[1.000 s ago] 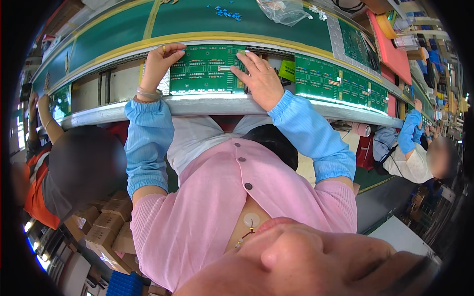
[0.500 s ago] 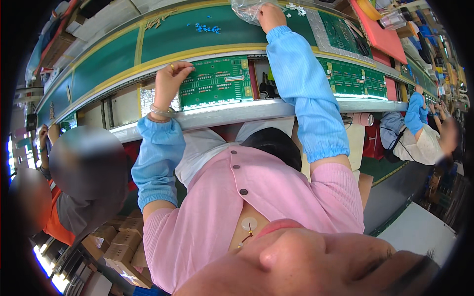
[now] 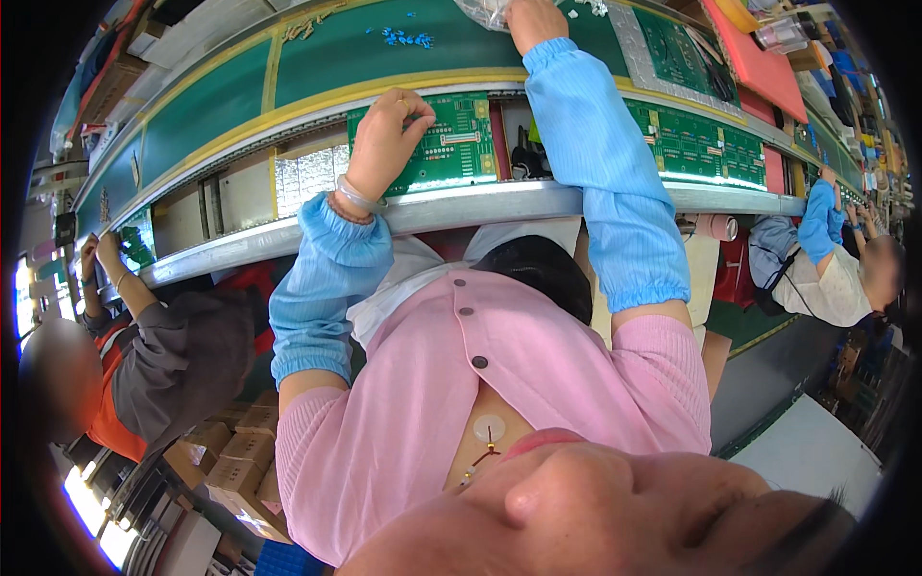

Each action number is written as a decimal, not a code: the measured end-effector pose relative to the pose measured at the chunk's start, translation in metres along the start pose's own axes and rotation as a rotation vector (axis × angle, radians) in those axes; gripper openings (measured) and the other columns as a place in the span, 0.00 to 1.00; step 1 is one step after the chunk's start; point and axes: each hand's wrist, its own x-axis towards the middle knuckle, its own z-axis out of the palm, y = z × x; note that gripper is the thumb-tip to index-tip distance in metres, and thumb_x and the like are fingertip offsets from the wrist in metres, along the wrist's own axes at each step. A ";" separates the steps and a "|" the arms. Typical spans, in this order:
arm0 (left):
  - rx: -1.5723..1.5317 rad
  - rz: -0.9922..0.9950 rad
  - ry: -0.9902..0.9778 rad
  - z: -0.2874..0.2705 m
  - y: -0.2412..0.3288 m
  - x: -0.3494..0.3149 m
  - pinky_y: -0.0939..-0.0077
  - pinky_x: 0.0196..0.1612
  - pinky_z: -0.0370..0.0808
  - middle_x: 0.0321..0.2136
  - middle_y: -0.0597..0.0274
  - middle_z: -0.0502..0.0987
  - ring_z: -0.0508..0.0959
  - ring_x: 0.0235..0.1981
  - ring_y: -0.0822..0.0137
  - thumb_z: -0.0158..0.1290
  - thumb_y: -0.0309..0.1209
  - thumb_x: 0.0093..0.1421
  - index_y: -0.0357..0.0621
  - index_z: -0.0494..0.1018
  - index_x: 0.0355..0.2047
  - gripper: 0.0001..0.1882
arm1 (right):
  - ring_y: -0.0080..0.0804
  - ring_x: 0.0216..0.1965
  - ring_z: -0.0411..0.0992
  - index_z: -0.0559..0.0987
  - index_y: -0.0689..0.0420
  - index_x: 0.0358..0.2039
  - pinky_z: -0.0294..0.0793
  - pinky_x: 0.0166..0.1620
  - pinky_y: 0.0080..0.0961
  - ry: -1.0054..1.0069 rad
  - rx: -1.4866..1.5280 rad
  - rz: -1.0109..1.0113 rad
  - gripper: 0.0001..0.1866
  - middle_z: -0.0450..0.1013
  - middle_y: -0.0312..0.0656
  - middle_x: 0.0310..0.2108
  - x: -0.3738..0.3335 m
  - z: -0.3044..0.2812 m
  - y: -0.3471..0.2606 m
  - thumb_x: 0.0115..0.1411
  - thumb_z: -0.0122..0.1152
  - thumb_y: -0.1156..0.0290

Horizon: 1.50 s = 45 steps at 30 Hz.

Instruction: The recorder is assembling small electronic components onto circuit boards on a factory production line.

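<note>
My left hand (image 3: 386, 142) is over the left part of a green circuit board (image 3: 459, 158) that lies between the rails of the line. Its thumb and fingertips are drawn together, and whatever they may hold is too small to make out. Farther off, my right hand (image 3: 536, 23) is at a clear plastic bag (image 3: 482, 12) on the green bench. The upper picture edge and the bag hide its fingers. Small blue components (image 3: 407, 39) lie loose on the bench left of the bag, and small white parts (image 3: 594, 8) lie right of it.
A metal rail (image 3: 461, 204) runs along my side of the line. More green boards (image 3: 706, 149) lie to the right, beside a pink foam sheet (image 3: 759, 62). Tan parts (image 3: 309, 23) lie at the far left. Co-workers sit on both sides; cardboard boxes (image 3: 240, 470) stand at lower left.
My left hand has moved right, from the board's left edge to over the board. My right hand stays at the bag. The co-worker at left has shifted, and their arm now shows.
</note>
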 end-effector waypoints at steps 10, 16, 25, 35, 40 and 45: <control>0.265 0.159 0.046 0.012 -0.004 -0.001 0.67 0.38 0.68 0.32 0.56 0.71 0.71 0.36 0.54 0.55 0.25 0.49 0.38 0.73 0.27 0.05 | 0.46 0.36 0.70 0.78 0.58 0.23 0.69 0.41 0.39 -0.020 0.110 0.032 0.09 0.72 0.48 0.30 -0.008 0.007 -0.017 0.49 0.56 0.66; 0.223 0.211 0.055 0.022 0.001 0.010 0.64 0.38 0.68 0.30 0.54 0.70 0.70 0.34 0.52 0.55 0.23 0.46 0.38 0.74 0.23 0.03 | 0.47 0.35 0.70 0.78 0.60 0.22 0.69 0.40 0.40 -0.026 0.020 0.038 0.11 0.73 0.49 0.29 -0.010 -0.015 -0.003 0.51 0.53 0.65; 0.172 0.201 0.047 0.005 -0.003 0.009 0.67 0.36 0.70 0.29 0.57 0.72 0.72 0.33 0.55 0.57 0.27 0.46 0.39 0.75 0.23 0.05 | 0.46 0.33 0.70 0.76 0.57 0.29 0.69 0.38 0.40 -0.015 0.088 0.118 0.08 0.72 0.48 0.27 -0.030 -0.072 -0.028 0.51 0.57 0.67; 0.415 0.130 0.247 -0.018 -0.081 0.106 0.67 0.37 0.70 0.28 0.61 0.75 0.73 0.31 0.58 0.58 0.36 0.48 0.48 0.78 0.27 0.08 | 0.37 0.34 0.68 0.77 0.55 0.32 0.70 0.37 0.30 -0.184 0.436 -0.308 0.08 0.70 0.37 0.28 -0.119 -0.101 -0.077 0.48 0.58 0.75; 0.292 0.068 0.194 -0.024 -0.078 0.095 0.69 0.33 0.72 0.26 0.61 0.76 0.75 0.29 0.60 0.57 0.37 0.49 0.49 0.78 0.28 0.08 | 0.35 0.34 0.68 0.76 0.56 0.30 0.70 0.36 0.28 -0.260 0.405 -0.402 0.08 0.69 0.37 0.28 -0.120 -0.088 -0.081 0.46 0.59 0.76; 0.258 0.009 0.294 -0.024 -0.068 0.089 0.72 0.31 0.73 0.24 0.60 0.78 0.77 0.26 0.60 0.54 0.38 0.52 0.49 0.78 0.30 0.09 | 0.34 0.34 0.67 0.76 0.54 0.31 0.70 0.36 0.28 -0.268 0.303 -0.466 0.10 0.68 0.36 0.27 -0.120 -0.088 -0.078 0.45 0.57 0.76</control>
